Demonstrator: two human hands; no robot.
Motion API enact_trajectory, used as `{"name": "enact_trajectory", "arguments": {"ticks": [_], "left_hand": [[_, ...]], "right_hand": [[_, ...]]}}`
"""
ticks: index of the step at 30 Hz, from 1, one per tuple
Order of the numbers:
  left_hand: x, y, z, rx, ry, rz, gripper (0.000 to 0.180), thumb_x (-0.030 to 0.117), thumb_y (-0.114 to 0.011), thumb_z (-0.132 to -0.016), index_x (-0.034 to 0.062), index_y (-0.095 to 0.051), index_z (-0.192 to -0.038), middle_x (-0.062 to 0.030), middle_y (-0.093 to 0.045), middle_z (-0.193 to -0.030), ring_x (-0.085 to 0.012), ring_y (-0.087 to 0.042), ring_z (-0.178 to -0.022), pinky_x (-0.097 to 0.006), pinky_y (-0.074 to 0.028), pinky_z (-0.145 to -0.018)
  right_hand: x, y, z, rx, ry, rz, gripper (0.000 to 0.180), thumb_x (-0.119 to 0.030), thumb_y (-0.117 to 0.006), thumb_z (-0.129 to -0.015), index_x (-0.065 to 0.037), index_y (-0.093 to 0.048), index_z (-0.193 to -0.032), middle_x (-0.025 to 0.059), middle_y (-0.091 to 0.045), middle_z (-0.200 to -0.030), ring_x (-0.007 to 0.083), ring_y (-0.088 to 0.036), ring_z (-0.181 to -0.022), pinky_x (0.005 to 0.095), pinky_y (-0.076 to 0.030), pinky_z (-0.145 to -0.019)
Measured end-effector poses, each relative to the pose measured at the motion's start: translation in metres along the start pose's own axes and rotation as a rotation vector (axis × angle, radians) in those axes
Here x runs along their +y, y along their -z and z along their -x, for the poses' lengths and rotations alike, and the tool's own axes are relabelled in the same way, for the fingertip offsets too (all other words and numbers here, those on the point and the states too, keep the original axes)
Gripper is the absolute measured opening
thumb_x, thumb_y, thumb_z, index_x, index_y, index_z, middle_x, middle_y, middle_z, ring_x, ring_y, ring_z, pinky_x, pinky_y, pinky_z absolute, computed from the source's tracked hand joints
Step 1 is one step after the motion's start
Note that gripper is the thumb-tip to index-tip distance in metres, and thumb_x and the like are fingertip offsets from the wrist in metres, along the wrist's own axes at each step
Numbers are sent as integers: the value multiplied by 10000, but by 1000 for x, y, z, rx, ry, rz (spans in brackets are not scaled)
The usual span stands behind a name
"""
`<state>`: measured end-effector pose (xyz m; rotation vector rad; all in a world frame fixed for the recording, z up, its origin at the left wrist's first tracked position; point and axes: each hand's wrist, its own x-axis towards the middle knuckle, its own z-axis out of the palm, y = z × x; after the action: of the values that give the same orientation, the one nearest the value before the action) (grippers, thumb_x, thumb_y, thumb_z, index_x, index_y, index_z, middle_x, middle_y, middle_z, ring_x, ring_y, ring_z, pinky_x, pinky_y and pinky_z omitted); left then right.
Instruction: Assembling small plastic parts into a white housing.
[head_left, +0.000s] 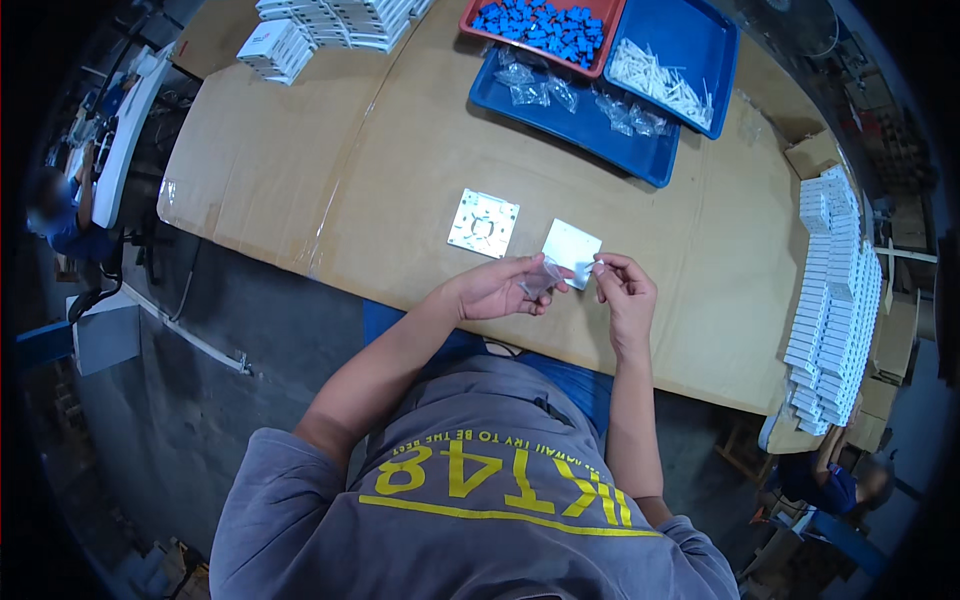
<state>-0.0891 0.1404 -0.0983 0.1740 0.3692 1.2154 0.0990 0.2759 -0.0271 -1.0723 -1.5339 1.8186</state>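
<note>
In my left hand (492, 288) is a small clear plastic bag (541, 281), pinched between thumb and fingers with the palm turned up. The thumb and forefinger of my right hand (627, 292) close on a small white piece (598, 266), too small to name. Just beyond both hands lies a flat white square plate (572, 246), its near part hidden behind the bag and fingers. To its left rests a white square frame (483, 223) with a round pattern of slots at its centre.
A red tray (606, 62) of blue plastic parts, a blue tray (727, 80) of white sticks and another blue tray (560, 133) with clear bags stand at the back. White boxes are stacked at far left (275, 50) and right (832, 300). Two other people sit at the sides.
</note>
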Motion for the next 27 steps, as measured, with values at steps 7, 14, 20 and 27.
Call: {"name": "enact_trajectory", "arguments": {"ticks": [7, 14, 20, 27], "left_hand": [[-4, 1, 0, -12, -13, -21, 537, 418, -435, -1133, -16, -559, -1424, -97, -679, -1201, -173, -653, -969, -352, -549, -902], [-8, 5, 0, -5, -11, -33, 452, 380, -508, -1115, 2, -604, -1342, -107, -703, -1214, -182, -662, -974, -364, -548, -914], [-6, 4, 2, 9, -15, -78, 415, 363, -531, -1110, 9, -636, -1298, -102, -701, -1201, -168, -655, -950, -355, -551, -925], [-2, 2, 1, -5, 1, -33, 400, 411, -523, -1107, 72, -632, -1290, -94, -704, -1188, -158, -652, -933, -365, -540, -910]], "right_hand": [[-10, 0, -15, -287, 10, 310, 147, -31, -776, -922, -10, -758, -1066, 0, -709, -921, 19, -533, -690, 209, -419, -633], [-33, -12, -27, -517, 183, 548, 134, -31, -797, -851, -14, -788, -984, 44, -733, -1020, 117, -623, -779, 282, -497, -699], [-38, -20, -35, -698, 123, 638, 143, -17, -732, -876, 3, -786, -1007, 98, -729, -1123, 192, -693, -845, 323, -551, -799], [-37, -13, -37, -792, 45, 542, 210, -118, -626, -1021, 24, -757, -1103, 122, -685, -1277, 220, -684, -1021, 330, -535, -902]]}}
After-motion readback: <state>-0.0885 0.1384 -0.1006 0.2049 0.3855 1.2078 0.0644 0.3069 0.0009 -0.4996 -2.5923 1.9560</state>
